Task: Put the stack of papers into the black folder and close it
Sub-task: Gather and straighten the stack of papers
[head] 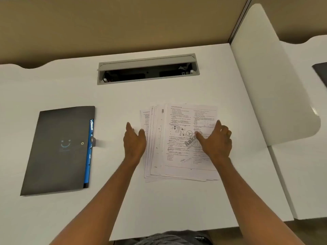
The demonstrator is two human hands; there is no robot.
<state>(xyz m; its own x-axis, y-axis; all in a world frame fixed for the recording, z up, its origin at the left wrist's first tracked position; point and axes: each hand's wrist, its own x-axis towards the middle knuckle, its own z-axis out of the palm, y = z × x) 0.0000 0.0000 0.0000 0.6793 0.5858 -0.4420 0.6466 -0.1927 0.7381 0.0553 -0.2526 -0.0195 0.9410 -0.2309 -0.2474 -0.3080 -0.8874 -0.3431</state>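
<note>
A fanned stack of printed papers [175, 149] lies on the white desk, right of centre. My left hand [134, 142] stands on edge at the stack's left side, fingers apart, thumb touching the outer sheets. Over the top sheet's right half hovers my right hand [216, 140], fingers spread, holding nothing. The black folder [58, 149] lies shut on the left of the desk, well apart from both hands, with blue dividers showing along its right edge and a small snap tab.
A grey cable hatch [148, 68] is open in the white desk [159, 200] behind the papers. A white divider panel [270, 85] rises on the right. A dark object [321, 72] lies on the neighbouring desk. A tan partition stands behind.
</note>
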